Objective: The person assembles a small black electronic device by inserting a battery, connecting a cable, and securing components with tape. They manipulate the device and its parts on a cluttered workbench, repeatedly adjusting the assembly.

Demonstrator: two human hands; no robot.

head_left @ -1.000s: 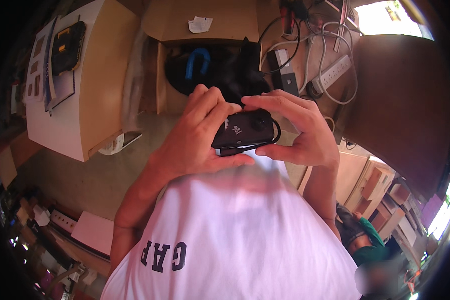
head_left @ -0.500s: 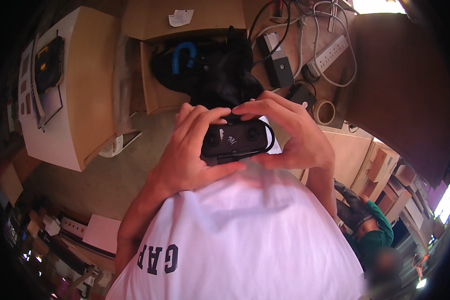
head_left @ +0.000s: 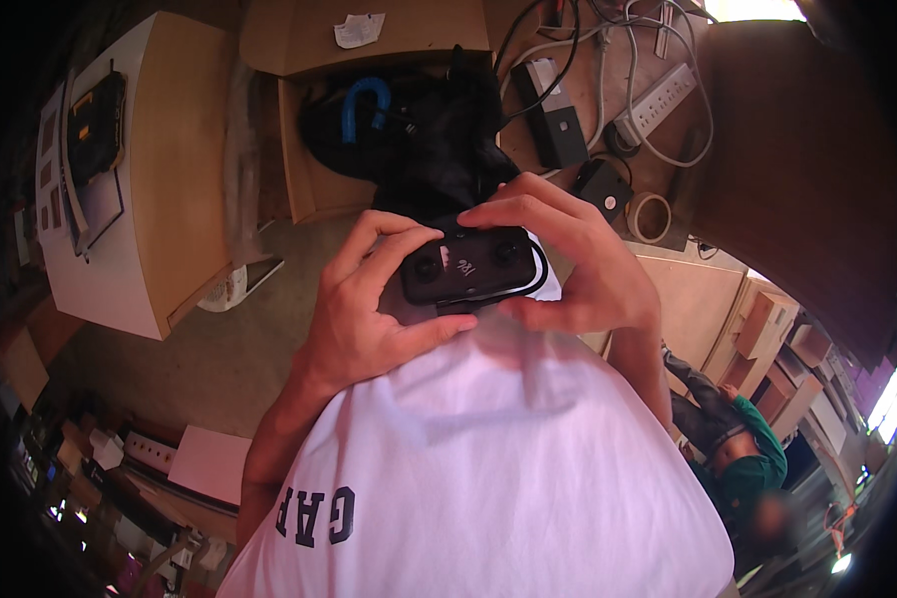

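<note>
At the far left, a black-and-yellow case was laid on a white-topped bench. Further right, a cardboard box was filled with black fabric, on which a blue curved strip was rested; a slip of paper, faintly printed, was placed on the open flap. Large dark capitals were printed on the wearer's white shirt. By the left hand, a black device was pinched at its left end, fingertips being set on the upper edge and the thumb along the lower one. The device was held in front of the shirt, its face turned up; two round lenses were shown, with a white handwritten mark between them and a pale, torn-looking patch beside the left lens. Its right end was pinched by the grip of the right hand, inside which a black cable was looped. Beyond, a black box, a black adapter marked with a small round label, a tape roll and a white power strip were grouped. At lower right, a person in green was seen.
</note>
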